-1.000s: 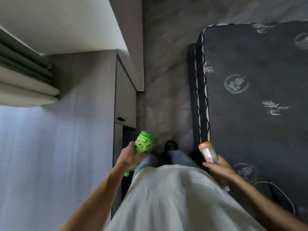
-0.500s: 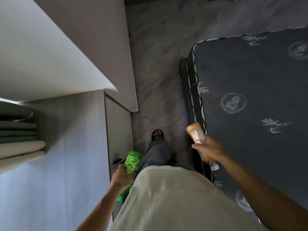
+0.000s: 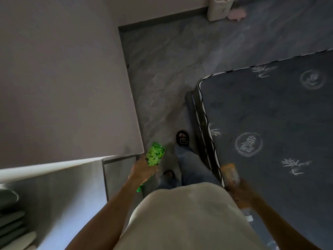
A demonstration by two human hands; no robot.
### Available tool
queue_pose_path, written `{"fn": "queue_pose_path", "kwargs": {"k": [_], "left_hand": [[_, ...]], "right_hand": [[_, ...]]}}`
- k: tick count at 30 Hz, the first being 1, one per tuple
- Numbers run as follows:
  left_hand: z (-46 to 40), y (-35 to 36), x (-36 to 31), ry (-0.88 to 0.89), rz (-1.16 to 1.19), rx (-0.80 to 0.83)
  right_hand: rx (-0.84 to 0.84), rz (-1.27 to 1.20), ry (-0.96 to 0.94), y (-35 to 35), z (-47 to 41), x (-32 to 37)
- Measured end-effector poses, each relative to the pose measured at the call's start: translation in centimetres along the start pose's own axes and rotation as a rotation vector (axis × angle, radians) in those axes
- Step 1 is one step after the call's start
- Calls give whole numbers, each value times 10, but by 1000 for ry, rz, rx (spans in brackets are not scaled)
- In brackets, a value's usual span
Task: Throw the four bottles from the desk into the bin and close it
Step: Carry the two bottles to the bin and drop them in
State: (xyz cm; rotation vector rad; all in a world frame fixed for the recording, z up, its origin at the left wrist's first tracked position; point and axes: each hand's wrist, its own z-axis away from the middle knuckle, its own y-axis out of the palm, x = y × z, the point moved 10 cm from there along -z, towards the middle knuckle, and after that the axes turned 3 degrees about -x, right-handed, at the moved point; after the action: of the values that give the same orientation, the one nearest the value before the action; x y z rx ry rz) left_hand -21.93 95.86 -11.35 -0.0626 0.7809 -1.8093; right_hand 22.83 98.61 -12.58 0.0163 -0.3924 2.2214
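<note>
My left hand (image 3: 141, 171) grips a green bottle (image 3: 154, 156) with a leaf-print label, held base forward and cap toward me, beside the corner of the grey cabinet. My right hand (image 3: 242, 193) grips an orange-labelled bottle (image 3: 229, 175), blurred, just over the mattress edge, its clear neck end (image 3: 248, 216) pointing back past my wrist. A pale upright container (image 3: 219, 8) stands on the floor at the far wall; whether it is the bin I cannot tell. No desk is in view.
A tall grey cabinet (image 3: 63, 78) fills the left side. A dark patterned mattress (image 3: 270, 132) lies on the right. A narrow strip of grey marbled floor (image 3: 162, 69) runs between them, with my slippered feet (image 3: 182, 139) on it. A pink object (image 3: 236, 14) lies beside the pale container.
The view has advanced along the gap, and the far wall with the pale container has come into sight. Both hands still hold their bottles; the right hand has dropped lower.
</note>
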Motion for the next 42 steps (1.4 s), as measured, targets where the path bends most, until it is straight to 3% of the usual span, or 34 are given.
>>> {"fn": "queue_pose_path", "kwargs": {"k": [2, 10, 14, 21, 25, 32, 37, 42], "left_hand": [[-24, -12, -31, 11, 5, -1], [-69, -61, -63, -160, -13, -40], [-79, -79, -67, -239, -11, -47], [-140, -130, -104, -273, -10, -3], [-196, -179, -166, -217, 0, 16], [-293, -245, -330, 30, -82, 134], [-356, -270, -464, 203, -218, 151], [-411, -281, -554, 222, -320, 161]], "right_hand": [[-148, 39, -50, -32, -17, 30], [-218, 322, -198, -97, -55, 242], [-167, 336, -312, -104, -72, 356], [-219, 464, -407, -113, -97, 514], [-179, 468, -364, -115, -111, 552], [-233, 437, -204, -140, -115, 552], [-237, 309, -77, -169, -122, 538], [-211, 130, 1, -194, -143, 557]]}}
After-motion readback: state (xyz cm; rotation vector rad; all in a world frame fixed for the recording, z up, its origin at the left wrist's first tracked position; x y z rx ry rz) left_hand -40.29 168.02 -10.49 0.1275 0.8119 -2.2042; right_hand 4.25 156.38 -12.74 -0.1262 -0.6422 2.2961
